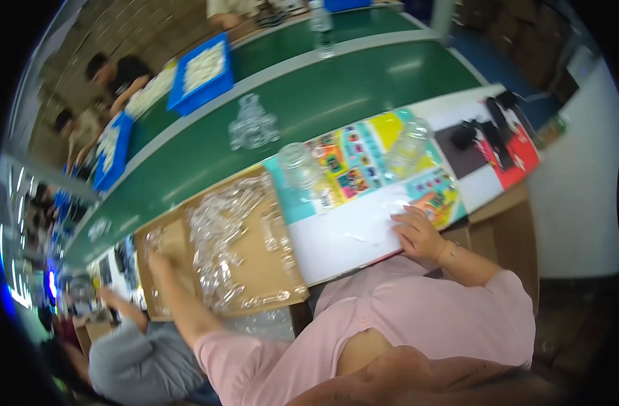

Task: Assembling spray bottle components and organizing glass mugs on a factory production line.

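Note:
My left hand (159, 265) reaches into a shallow cardboard tray (177, 233). Its fingers are small and blurred beside a few clear plastic pieces at the tray's left side, so whether they grip one cannot be told. A heap of clear, knobbly plastic pieces (221, 220) fills the middle of that tray. On the right, my right hand (421, 233) rests on a white and coloured printed sheet (330, 240), fingers apart and slightly bent. Just beyond its fingertips lies a faint clear piece (395, 203). Two clear round containers, one at left (299, 166) and one at right (409, 145), stand on the sheet.
A clear plastic assembly (253, 123) sits on the green conveyor belt (336, 101). Blue bins (202, 73) with white parts stand across it, near other people. A black tool (489, 139) lies at the sheet's right end. Another person's arm (123, 306) is close on my left.

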Demonstrator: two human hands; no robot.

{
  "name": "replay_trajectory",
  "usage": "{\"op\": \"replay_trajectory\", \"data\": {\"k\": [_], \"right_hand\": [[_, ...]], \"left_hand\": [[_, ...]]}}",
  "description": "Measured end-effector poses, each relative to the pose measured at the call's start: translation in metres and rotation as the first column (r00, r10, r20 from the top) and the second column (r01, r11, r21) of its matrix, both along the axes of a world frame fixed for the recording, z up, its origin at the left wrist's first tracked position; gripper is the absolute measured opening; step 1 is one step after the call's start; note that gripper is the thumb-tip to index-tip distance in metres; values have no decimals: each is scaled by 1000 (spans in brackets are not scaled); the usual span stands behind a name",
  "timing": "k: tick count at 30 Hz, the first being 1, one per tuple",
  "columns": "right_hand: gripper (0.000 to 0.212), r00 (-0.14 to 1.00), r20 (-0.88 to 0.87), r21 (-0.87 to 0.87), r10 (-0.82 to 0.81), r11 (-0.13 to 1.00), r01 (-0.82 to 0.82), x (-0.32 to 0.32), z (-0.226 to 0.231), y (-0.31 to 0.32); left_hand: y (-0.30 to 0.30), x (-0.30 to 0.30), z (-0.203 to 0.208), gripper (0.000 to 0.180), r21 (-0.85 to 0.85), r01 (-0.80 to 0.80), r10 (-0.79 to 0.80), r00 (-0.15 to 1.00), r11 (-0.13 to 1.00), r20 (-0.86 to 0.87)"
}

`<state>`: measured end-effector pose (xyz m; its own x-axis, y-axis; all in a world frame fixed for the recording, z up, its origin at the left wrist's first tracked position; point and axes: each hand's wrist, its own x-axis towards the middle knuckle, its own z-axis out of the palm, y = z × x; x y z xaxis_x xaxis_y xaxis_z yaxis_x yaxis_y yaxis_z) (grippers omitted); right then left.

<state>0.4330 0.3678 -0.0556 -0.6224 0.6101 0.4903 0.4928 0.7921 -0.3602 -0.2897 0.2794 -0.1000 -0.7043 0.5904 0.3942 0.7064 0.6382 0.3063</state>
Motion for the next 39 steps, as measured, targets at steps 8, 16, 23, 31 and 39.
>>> {"op": "replay_trajectory", "data": {"k": [8, 16, 23, 31, 39], "right_hand": [[58, 608, -635, -2, -477, 788, 616, 77, 18, 77], [60, 559, -250, -330, -790, 613, 718, 135, -9, 160], [32, 585, -612, -356, -532, 846, 396, 123, 10, 125], [50, 840, -525, -401, -135, 910, -105, 92, 107, 22], [50, 340, -931, -330, -131, 701, -632, 54, 128, 8]], "left_hand": [[-68, 83, 67, 32, 312, 51, -40, 998, 949, -42], [-57, 236, 155, 36, 709, 122, -436, 856, 695, 279], [-20, 399, 146, 27, 786, 191, -759, 465, 588, 455], [-9, 514, 128, 47, 893, 138, -901, 146, 428, 409], [-18, 538, 134, 32, 899, 238, -928, 155, 368, 339]]}}
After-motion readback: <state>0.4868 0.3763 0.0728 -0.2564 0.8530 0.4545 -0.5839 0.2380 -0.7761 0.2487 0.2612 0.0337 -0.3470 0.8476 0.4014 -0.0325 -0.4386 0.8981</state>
